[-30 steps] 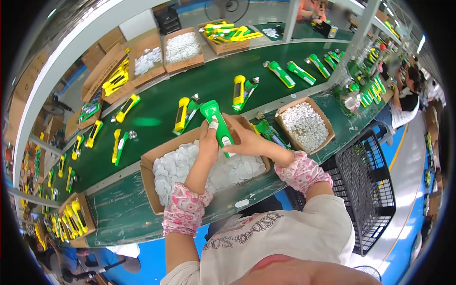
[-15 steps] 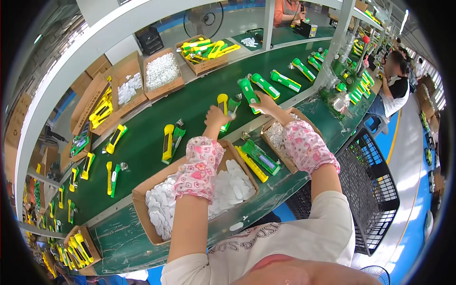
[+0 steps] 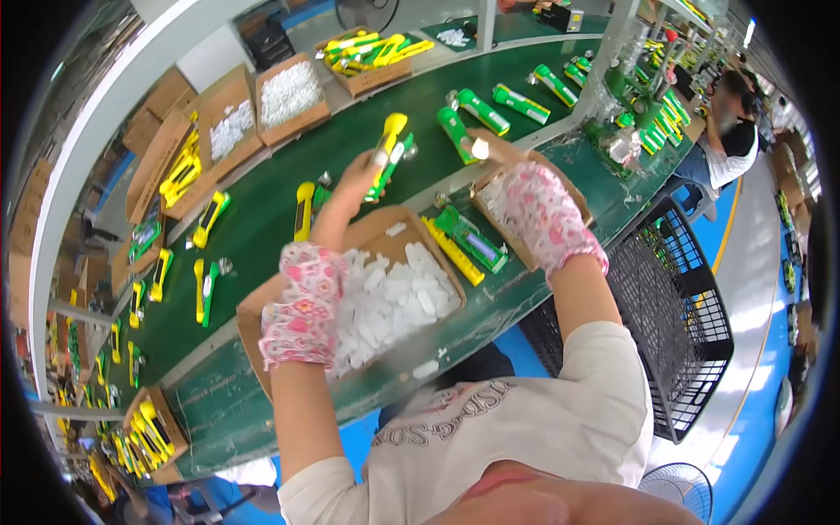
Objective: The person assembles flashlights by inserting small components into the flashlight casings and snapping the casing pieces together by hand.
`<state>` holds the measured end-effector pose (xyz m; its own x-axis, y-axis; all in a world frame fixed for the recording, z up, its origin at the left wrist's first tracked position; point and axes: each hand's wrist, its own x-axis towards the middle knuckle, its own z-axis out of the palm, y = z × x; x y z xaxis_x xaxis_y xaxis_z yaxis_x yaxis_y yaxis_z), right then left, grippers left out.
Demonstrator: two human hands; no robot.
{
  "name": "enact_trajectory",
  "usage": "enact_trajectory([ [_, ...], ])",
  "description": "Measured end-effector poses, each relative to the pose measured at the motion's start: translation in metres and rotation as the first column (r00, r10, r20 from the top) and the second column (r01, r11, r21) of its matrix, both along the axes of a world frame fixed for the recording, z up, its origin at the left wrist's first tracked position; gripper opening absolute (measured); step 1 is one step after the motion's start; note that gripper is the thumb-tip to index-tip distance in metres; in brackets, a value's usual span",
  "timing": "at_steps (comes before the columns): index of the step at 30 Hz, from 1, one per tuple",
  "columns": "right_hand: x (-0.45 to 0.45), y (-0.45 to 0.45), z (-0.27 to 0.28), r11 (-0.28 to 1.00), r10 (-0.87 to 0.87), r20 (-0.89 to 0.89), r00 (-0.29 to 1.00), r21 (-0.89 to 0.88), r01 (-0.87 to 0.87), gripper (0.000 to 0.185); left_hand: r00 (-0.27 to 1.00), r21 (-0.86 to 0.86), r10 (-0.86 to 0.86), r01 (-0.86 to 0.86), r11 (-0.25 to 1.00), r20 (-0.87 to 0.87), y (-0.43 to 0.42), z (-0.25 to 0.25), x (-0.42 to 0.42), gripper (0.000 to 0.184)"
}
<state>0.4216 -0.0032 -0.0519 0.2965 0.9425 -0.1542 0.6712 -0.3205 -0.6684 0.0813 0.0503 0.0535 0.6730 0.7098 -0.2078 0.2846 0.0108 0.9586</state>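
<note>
My left hand (image 3: 357,178) is closed around a flashlight whose yellow half (image 3: 392,136) and green half (image 3: 385,171) lie side by side, held over the green belt. Close to a green flashlight (image 3: 454,133) on the belt is my right hand (image 3: 499,150). A small whitish spot shows at its fingertips, which are too blurred to tell whether they grip anything. Below my left forearm stands a cardboard box (image 3: 379,238) of flat white pieces. Under my right sleeve is a smaller box (image 3: 573,194) of small white parts.
Between the boxes lie a yellow half (image 3: 453,251) and a green half (image 3: 472,239). More green flashlights (image 3: 521,103) line the belt at right, beside a green press (image 3: 643,122). Boxes of white parts (image 3: 290,91) and yellow-green casings (image 3: 376,52) stand behind. A black crate (image 3: 669,311) is at right.
My left hand has moved left with the yellow-green flashlight, raising it off the belt. My right hand has shifted slightly away from the green flashlight. The camera view has tilted downward.
</note>
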Motion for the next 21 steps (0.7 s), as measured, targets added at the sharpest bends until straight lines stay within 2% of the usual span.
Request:
enact_trajectory([
  [2, -0.011, -0.043, 0.041, 0.992, 0.086, -0.275, 0.958, 0.116, -0.056, 0.073, 0.984, -0.143, -0.015, 0.041, 0.989, 0.179, 0.007, -0.010, -0.030, 0.053],
  [3, -0.017, -0.052, 0.054, 0.987, 0.119, -0.344, 0.931, 0.140, -0.075, 0.075, 0.970, -0.111, 0.072, -0.047, 0.993, 0.231, -0.001, -0.009, -0.042, 0.043],
  [4, -0.004, -0.034, 0.020, 0.989, 0.005, -0.335, 0.942, 0.142, 0.045, 0.074, 0.956, -0.254, 0.180, -0.119, 0.960, 0.232, -0.010, -0.003, -0.054, 0.038],
  [6, 0.002, -0.008, 0.005, 0.983, -0.001, -0.153, 0.988, 0.179, 0.029, 0.059, 0.914, -0.486, 0.301, -0.140, 0.863, 0.271, -0.027, 0.011, -0.075, 0.033],
  [7, 0.000, 0.018, -0.010, 0.977, -0.131, 0.360, 0.924, 0.206, 0.058, 0.051, 0.878, -0.546, 0.347, -0.123, 0.829, 0.329, -0.035, 0.015, -0.086, 0.034],
  [8, -0.007, 0.039, -0.019, 0.965, -0.244, 0.766, 0.594, 0.255, 0.068, 0.043, 0.837, -0.599, 0.389, -0.094, 0.795, 0.385, -0.045, 0.017, -0.096, 0.036],
  [9, -0.071, -0.007, 0.054, 0.972, -0.108, 0.749, 0.654, 0.217, -0.088, 0.030, 0.791, -0.647, 0.428, -0.056, 0.761, 0.436, -0.050, 0.016, -0.102, 0.037],
  [10, -0.097, -0.015, 0.063, 0.891, 0.009, 0.620, 0.785, 0.352, -0.288, 0.027, 0.759, -0.643, 0.430, -0.020, 0.766, 0.489, -0.050, 0.010, -0.106, 0.039],
  [11, -0.119, -0.021, 0.069, 0.748, 0.167, 0.486, 0.858, 0.504, -0.431, 0.024, 0.725, -0.635, 0.429, 0.015, 0.772, 0.539, -0.047, 0.000, -0.110, 0.040],
  [12, -0.158, -0.044, 0.085, 0.743, 0.374, 0.320, 0.870, 0.458, -0.488, 0.022, 0.687, -0.626, 0.429, 0.049, 0.778, 0.587, -0.045, -0.006, -0.114, 0.041],
  [13, -0.190, -0.059, 0.083, 0.710, 0.506, 0.296, 0.810, 0.390, -0.586, 0.021, 0.645, -0.623, 0.451, 0.050, 0.780, 0.617, -0.048, -0.007, -0.114, 0.040],
  [14, -0.219, -0.076, 0.084, 0.628, 0.643, 0.335, 0.689, 0.286, -0.724, 0.021, 0.604, -0.622, 0.472, 0.050, 0.782, 0.642, -0.053, -0.007, -0.111, 0.039],
  [15, -0.237, -0.082, 0.068, 0.494, 0.744, 0.370, 0.556, 0.254, -0.831, 0.021, 0.560, -0.617, 0.489, 0.051, 0.785, 0.668, -0.059, -0.005, -0.107, 0.040],
  [16, -0.259, -0.094, 0.060, 0.542, 0.692, 0.466, 0.552, 0.169, -0.823, 0.024, 0.514, -0.612, 0.503, 0.054, 0.789, 0.695, -0.062, -0.003, -0.103, 0.041],
  [17, -0.269, -0.097, 0.044, 0.541, 0.698, 0.406, 0.589, 0.239, -0.806, 0.023, 0.485, -0.642, 0.509, 0.154, 0.751, 0.711, -0.067, -0.001, -0.103, 0.047],
  [20, -0.284, -0.092, 0.029, 0.602, 0.690, 0.365, 0.625, 0.189, -0.775, 0.019, 0.463, -0.676, 0.559, 0.128, 0.726, 0.688, -0.071, -0.008, -0.106, 0.043],
  [21, -0.285, -0.093, 0.033, 0.573, 0.684, 0.357, 0.636, 0.276, -0.772, 0.018, 0.464, -0.714, 0.586, 0.162, 0.682, 0.665, -0.072, -0.009, -0.111, 0.042],
])
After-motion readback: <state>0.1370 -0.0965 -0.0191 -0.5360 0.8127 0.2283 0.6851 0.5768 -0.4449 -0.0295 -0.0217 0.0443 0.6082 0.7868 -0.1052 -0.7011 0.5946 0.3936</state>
